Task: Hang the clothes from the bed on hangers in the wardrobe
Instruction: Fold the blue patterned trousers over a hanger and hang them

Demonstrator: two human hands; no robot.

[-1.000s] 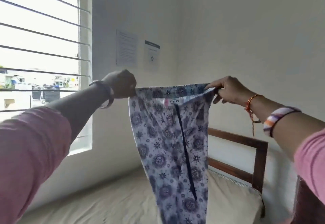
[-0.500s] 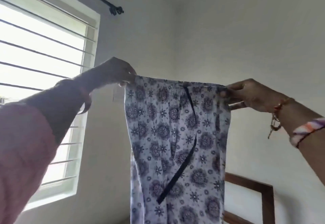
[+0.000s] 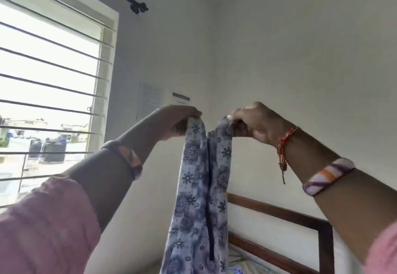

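Up in front of the pale plaster wall, the left hand (image 3: pixel 176 121) and the right hand (image 3: pixel 255 122) are each pinching a top corner of the white cotton garment printed with blue-grey flowers (image 3: pixel 199 198), fingers curled tight round the cloth. Its two soft halves are hanging folded together, a dark cord running down the middle crease. Beneath it, the brown wooden bed frame (image 3: pixel 279 211) is showing squared rails. Thin metal window bars (image 3: pixel 49 84) are crossing the bright glass.
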